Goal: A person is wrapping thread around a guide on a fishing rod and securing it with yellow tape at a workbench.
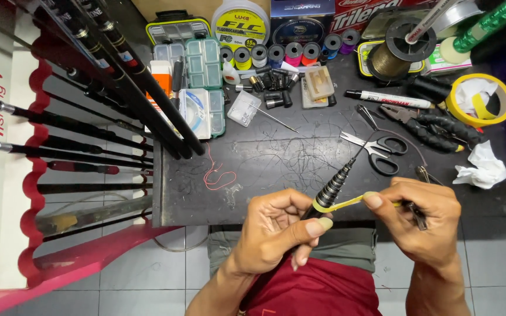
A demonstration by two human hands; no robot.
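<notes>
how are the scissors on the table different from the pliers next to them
The scissors lie open, blades spread toward the left, with black loop handles. The pliers lie farther right, nearer the yellow tape roll, with thick black grips and no loops. The scissors' blades are slim and bright; the pliers' jaws are shorter and stubbier. Both rest untouched on the black table.

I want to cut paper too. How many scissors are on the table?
1. The scissors with black handles lie on the dark table, just beyond the right hand. More could be hidden among the tools.
</notes>
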